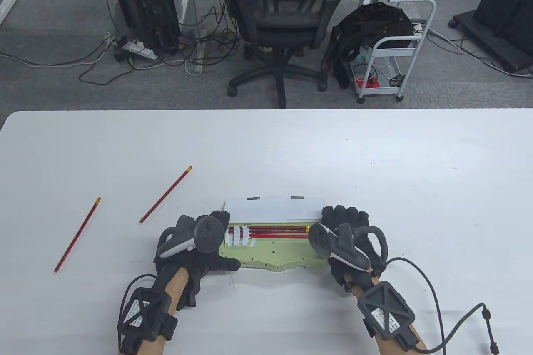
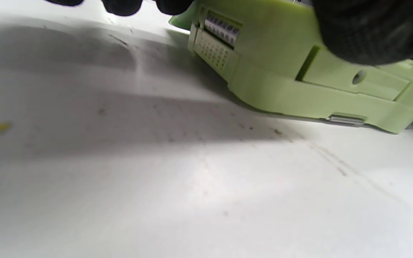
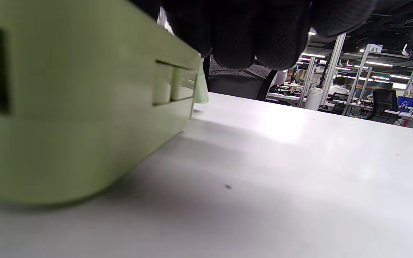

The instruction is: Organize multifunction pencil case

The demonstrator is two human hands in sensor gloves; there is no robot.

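A light green pencil case (image 1: 270, 254) lies open near the table's front edge, its white lid (image 1: 275, 207) standing up at the back. Several red pencils (image 1: 279, 231) lie side by side in its upper tray, held by white clips (image 1: 240, 237). My left hand (image 1: 218, 247) holds the case's left end, thumb (image 2: 368, 28) on the green shell (image 2: 281, 82) and fingers at the back corner. My right hand (image 1: 342, 222) curls its fingers (image 3: 256, 32) over the case's right end (image 3: 66, 107). Two more red pencils (image 1: 165, 194) (image 1: 77, 235) lie loose to the left.
The white table (image 1: 374, 172) stretches wide on all sides of the case. A black cable (image 1: 433, 288) trails from my right wrist over the table's front right. Beyond the far edge stand an office chair (image 1: 283, 5) and a white cart (image 1: 395, 59).
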